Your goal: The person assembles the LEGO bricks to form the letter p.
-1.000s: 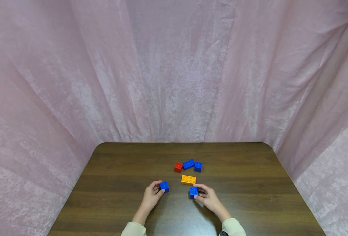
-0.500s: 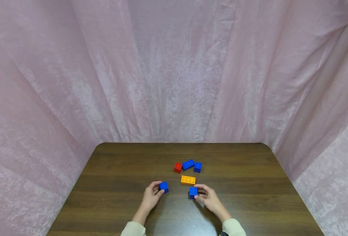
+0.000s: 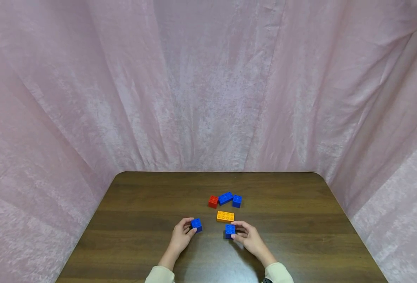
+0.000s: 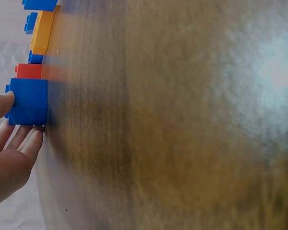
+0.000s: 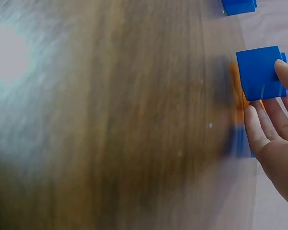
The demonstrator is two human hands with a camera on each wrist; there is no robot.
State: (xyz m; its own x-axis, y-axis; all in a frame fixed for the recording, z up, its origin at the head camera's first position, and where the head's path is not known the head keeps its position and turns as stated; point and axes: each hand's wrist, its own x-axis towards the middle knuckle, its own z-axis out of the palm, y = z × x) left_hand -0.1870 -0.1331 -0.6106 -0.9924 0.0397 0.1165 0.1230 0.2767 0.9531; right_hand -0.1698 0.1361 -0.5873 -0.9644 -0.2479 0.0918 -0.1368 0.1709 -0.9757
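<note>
My left hand [image 3: 181, 236] pinches a small square blue building brick [image 3: 196, 225] between thumb and fingers. In the left wrist view that blue brick [image 4: 29, 101] sits at the tabletop, studs pointing up. My right hand [image 3: 249, 240] holds a second small blue brick [image 3: 230, 231] by its sides, thumb in front and fingers behind. The right wrist view shows this brick [image 5: 261, 73] with a gap between its underside and the table surface. Just behind the right hand's brick lies a longer orange brick [image 3: 225, 216] with two rows of studs.
Farther back stand a red square brick [image 3: 213, 201], a long blue brick [image 3: 225, 198] set at an angle, and a square blue brick [image 3: 237, 201], close together in a row. The brown wooden table [image 3: 141, 204] ends at a pink curtain [image 3: 208, 98].
My right hand has shifted slightly left with its blue brick. My left hand and its brick hold almost the same place, and the other bricks stay where they were.
</note>
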